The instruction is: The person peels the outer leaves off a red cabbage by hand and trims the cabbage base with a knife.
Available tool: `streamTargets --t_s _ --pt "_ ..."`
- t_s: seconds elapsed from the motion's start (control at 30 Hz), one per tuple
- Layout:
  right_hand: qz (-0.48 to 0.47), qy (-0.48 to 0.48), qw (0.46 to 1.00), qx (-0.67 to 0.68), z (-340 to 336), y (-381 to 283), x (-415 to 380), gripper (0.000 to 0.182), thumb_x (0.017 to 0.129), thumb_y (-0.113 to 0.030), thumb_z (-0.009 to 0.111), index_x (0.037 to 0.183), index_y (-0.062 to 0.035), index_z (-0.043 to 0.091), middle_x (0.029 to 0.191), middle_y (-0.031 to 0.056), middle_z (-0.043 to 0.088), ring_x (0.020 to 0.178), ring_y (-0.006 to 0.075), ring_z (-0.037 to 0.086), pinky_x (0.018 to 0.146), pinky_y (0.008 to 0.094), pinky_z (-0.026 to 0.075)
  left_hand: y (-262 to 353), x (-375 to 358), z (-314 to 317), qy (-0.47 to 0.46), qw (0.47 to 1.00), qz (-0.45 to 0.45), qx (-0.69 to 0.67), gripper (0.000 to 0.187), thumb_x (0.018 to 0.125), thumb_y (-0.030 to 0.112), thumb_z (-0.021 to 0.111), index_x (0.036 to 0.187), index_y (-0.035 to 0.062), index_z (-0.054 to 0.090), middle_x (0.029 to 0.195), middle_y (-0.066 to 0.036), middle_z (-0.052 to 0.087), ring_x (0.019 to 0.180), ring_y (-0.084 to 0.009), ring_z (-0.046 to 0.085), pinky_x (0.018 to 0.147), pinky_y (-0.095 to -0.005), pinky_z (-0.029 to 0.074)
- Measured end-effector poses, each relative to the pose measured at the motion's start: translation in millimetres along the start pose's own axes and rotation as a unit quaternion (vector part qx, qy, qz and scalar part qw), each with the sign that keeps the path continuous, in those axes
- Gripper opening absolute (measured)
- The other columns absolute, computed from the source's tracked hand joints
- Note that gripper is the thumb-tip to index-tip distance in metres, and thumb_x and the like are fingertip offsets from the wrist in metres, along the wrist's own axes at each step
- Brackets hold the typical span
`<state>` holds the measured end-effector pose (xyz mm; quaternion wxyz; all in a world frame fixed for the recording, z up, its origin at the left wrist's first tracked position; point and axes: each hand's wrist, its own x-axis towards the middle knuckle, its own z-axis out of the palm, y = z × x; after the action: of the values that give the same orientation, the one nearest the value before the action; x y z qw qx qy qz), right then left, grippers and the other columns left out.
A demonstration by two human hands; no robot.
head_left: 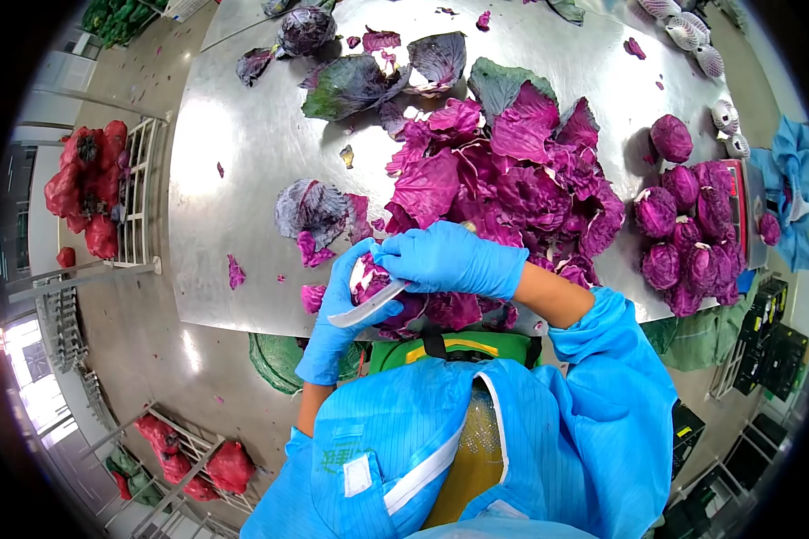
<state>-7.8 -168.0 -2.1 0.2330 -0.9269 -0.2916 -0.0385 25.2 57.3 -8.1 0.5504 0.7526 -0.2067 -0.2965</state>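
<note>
My left hand, in a blue glove, is wrapped round the left side of a red cabbage at the near edge of the metal table. My right hand, also gloved, is closed over the top of that cabbage, its fingertips close to the left thumb. From under the right hand a knife points left, its pale blade lying across the front of the cabbage; its handle is hidden. Just beyond my hands lies a big heap of loose purple cabbage leaves. A dull outer-leafed cabbage piece rests to the left.
Several trimmed red cabbages are piled at the right, beside a red-edged scale. Net-wrapped cabbages line the far right edge. Dark outer leaves and a whole cabbage lie at the far left. Red sacks fill a cart.
</note>
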Motion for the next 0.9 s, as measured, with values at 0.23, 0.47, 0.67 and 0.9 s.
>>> streamTargets --t_s 0.23,0.47,0.67,0.9 --pt "0.115 0.157 0.980 -0.041 7 37 -2 0.024 0.078 -0.021 0.069 0.099 -0.0109 0.062 0.084 0.0059 0.060 0.069 0.0256 0.062 0.055 0.0353 0.051 18 -10 8 -0.012 0.993 0.040 0.110 0.099 0.052 0.033 0.094 0.136 0.0053 0.049 0.137 -0.014 0.047 0.133 -0.0282 0.042 0.113 -0.0401 0.033" --pt "0.185 0.052 0.869 0.456 -19 -1 -16 0.067 0.084 -0.034 0.073 0.141 -0.0081 0.049 0.132 0.0141 0.057 0.117 0.0234 0.060 0.095 0.0336 0.050 -10 -14 18 0.093 0.989 0.117 -0.012 0.104 0.051 0.032 0.095 0.137 0.0055 0.044 0.142 -0.015 0.041 0.135 -0.0310 0.039 0.113 -0.0440 0.033" --pt "0.182 0.039 0.960 0.210 -2 -15 -24 0.056 0.082 -0.026 0.072 0.132 -0.0118 0.054 0.129 0.0077 0.056 0.103 0.0289 0.064 0.079 0.0380 0.056 -6 -4 18 0.089 0.984 0.138 0.071 0.103 0.051 0.035 0.095 0.137 0.0071 0.047 0.146 -0.017 0.039 0.136 -0.0332 0.038 0.112 -0.0470 0.034" --pt "0.076 0.115 0.986 0.096 21 -13 -25 0.033 0.075 -0.021 0.071 0.100 -0.0091 0.054 0.089 0.0085 0.052 0.077 0.0254 0.061 0.058 0.0372 0.053 -5 0 7 0.069 0.971 0.166 0.155 0.102 0.048 0.032 0.095 0.136 0.0075 0.049 0.145 -0.018 0.042 0.135 -0.0336 0.041 0.111 -0.0466 0.036"
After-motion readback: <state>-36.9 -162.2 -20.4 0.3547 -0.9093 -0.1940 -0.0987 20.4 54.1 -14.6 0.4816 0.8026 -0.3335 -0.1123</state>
